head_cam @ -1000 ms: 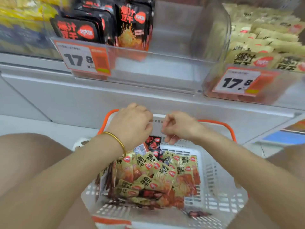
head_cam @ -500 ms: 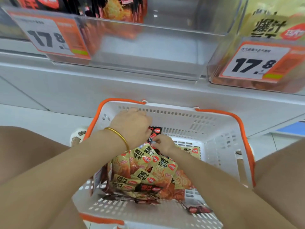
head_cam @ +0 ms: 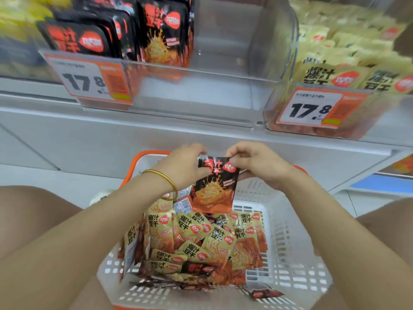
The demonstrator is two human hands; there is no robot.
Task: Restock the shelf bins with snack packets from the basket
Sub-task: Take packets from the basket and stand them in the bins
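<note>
Hands, left point(head_cam: 182, 166) and right point(head_cam: 257, 163), pinch one black packet point(head_cam: 214, 184) above the basket point(head_cam: 290, 242); best lifted upright into the half-empty black bin point(head_cam: 201, 101).

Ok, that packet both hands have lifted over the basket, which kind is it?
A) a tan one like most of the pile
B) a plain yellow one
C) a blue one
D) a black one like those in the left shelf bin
D: the black packet, gripped at its top by the left hand and right hand, matches the black packets in the left shelf bin, not the tan packets in the basket.
</note>
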